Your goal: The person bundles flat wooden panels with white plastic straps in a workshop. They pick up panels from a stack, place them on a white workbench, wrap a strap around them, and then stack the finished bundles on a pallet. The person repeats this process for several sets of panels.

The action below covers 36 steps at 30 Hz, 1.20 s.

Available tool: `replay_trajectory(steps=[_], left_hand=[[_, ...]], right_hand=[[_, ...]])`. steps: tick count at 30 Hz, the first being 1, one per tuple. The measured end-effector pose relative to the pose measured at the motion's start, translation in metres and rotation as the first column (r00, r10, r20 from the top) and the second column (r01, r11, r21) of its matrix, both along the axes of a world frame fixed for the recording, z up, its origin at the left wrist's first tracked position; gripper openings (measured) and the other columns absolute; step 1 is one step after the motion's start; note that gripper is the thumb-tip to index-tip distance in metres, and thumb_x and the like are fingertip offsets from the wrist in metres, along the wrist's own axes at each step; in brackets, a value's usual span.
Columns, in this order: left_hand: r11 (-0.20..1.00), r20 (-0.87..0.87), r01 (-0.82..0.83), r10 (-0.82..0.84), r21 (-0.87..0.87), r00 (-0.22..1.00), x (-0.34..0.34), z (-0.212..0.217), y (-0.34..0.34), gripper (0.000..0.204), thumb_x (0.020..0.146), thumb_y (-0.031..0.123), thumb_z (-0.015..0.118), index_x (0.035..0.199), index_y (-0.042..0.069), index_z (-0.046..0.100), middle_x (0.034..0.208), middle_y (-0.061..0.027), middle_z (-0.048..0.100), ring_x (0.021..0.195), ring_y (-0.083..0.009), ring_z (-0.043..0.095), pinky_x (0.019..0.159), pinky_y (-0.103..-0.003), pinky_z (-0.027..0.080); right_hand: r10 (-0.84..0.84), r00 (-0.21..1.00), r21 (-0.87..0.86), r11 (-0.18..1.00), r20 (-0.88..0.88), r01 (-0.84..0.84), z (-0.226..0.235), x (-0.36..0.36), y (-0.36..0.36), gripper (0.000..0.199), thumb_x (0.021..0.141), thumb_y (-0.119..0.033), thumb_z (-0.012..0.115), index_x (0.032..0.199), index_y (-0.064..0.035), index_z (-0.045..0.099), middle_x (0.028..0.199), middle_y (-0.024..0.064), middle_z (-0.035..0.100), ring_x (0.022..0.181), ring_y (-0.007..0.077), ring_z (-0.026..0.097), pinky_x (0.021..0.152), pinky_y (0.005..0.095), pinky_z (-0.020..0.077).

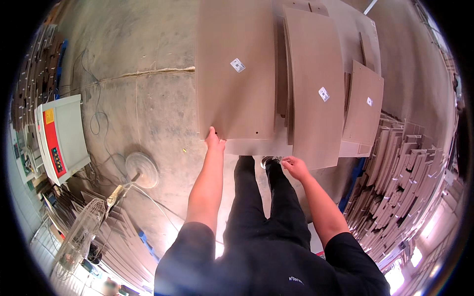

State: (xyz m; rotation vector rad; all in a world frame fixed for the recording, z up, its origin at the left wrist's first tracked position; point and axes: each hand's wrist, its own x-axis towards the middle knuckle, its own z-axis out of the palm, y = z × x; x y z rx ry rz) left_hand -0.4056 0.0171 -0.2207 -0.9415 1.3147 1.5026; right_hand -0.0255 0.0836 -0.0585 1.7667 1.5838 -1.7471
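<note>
A large flat brown panel (236,93) with a small white label and two dark holes at its near edge lies in front of me on the left. My left hand (215,140) grips its near-left edge, thumb on top and the other fingers hidden beneath. To the right a second, narrower brown panel (316,84) with a label lies on a stack. My right hand (295,167) is just beside that panel's near-left corner, above my shoe. Its fingers are curled in, and I see nothing in them.
A smaller labelled panel (364,106) lies farther right on the stack. Many panels (390,182) stand in rows at right. On the left are a grey-and-red machine (64,138), a round fan base (142,170), a fan cage (81,232) and loose cables on the concrete floor.
</note>
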Motion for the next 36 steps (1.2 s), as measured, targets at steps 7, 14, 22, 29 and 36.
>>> replay_trajectory(steps=[7, 14, 22, 29, 36], left_hand=[[0.999, -0.019, 0.049, -0.048, 0.008, 0.999, -0.007, 0.005, 0.01, 0.042, 0.105, 0.029, 0.061, 0.14, 0.007, 0.053, 0.138, -0.0126, 0.057, 0.124, -0.0348, 0.059, 0.094, -0.063, 0.054], [0.972, -0.077, 0.235, -0.235, 0.0, 0.969, -0.016, 0.013, 0.013, 0.052, 0.101, 0.038, 0.067, 0.137, 0.004, 0.053, 0.14, -0.0142, 0.054, 0.124, -0.0329, 0.056, 0.09, -0.068, 0.051], [0.43, -0.361, 0.642, -0.9, -0.635, 0.245, -0.099, -0.004, 0.012, 0.08, 0.094, 0.07, 0.057, 0.12, -0.005, 0.063, 0.103, -0.0228, 0.073, 0.1, -0.0392, 0.068, 0.09, -0.048, 0.053], [0.298, -0.338, 0.562, -0.94, -0.772, 0.033, -0.097, -0.005, 0.005, 0.083, 0.098, 0.076, 0.036, 0.11, -0.001, 0.064, 0.112, -0.0294, 0.07, 0.11, -0.0485, 0.064, 0.092, -0.055, 0.05], [0.299, -0.409, 0.609, -0.911, -0.734, -0.045, -0.047, 0.053, -0.042, 0.072, 0.102, 0.068, 0.04, 0.108, -0.001, 0.061, 0.112, -0.0317, 0.068, 0.111, -0.0504, 0.063, 0.093, -0.053, 0.049]], right_hand=[[-0.005, 0.999, -0.005, 1.0, 0.036, 0.005, -0.002, 0.0, -0.011, 0.033, 0.096, -0.033, 0.069, 0.112, -0.005, 0.073, 0.095, 0.008, 0.077, 0.087, 0.0172, 0.074, 0.083, 0.0328, 0.0568], [0.036, 0.998, -0.056, 0.998, 0.056, -0.033, -0.001, -0.008, -0.037, 0.036, 0.095, -0.039, 0.067, 0.114, -0.0092, 0.074, 0.096, 0.0102, 0.077, 0.089, 0.0219, 0.075, 0.085, 0.036, 0.057], [-0.025, 0.999, -0.085, 0.996, 0.02, 0.026, 0.009, 0.0, -0.056, 0.036, 0.095, -0.041, 0.066, 0.112, -0.0109, 0.075, 0.098, 0.0099, 0.077, 0.09, 0.0234, 0.074, 0.084, 0.0366, 0.0567], [-0.019, 0.995, -0.029, 0.999, 0.1, 0.022, 0.013, 0.037, -0.064, 0.035, 0.095, -0.04, 0.066, 0.11, -0.0096, 0.075, 0.097, 0.0094, 0.077, 0.088, 0.0216, 0.075, 0.084, 0.0355, 0.0571], [0.093, 0.986, 0.035, 0.995, 0.142, -0.098, 0.026, 0.04, -0.072, 0.048, 0.096, -0.045, 0.066, 0.121, -0.0042, 0.071, 0.106, 0.0134, 0.077, 0.098, 0.0232, 0.074, 0.09, 0.0354, 0.0558]])
